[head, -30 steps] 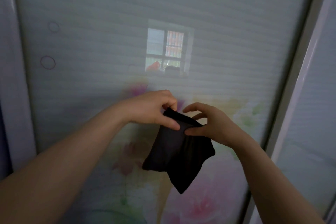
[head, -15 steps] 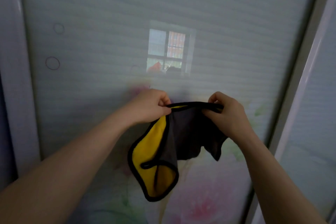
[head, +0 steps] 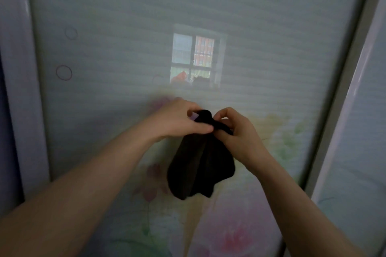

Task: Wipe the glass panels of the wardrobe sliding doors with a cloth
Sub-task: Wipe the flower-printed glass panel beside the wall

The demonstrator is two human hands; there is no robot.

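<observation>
Here, the left hand [head: 179, 119] and right hand [head: 236, 131] both pinch the gathered top of a dark cloth [head: 198, 165], which hangs toward 6 o'clock before the glass panel [head: 125, 27].

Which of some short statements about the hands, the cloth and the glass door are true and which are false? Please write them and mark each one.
1. Both hands hold the cloth at its top. True: the left hand and the right hand pinch it together.
2. The cloth is pressed flat against the glass panel. False: it hangs bunched below the hands.
3. A window reflection shows on the glass above the hands. True.
4. The cloth's yellow side is showing. False: only dark fabric shows.
5. The glass has flower prints low down. True.
</observation>
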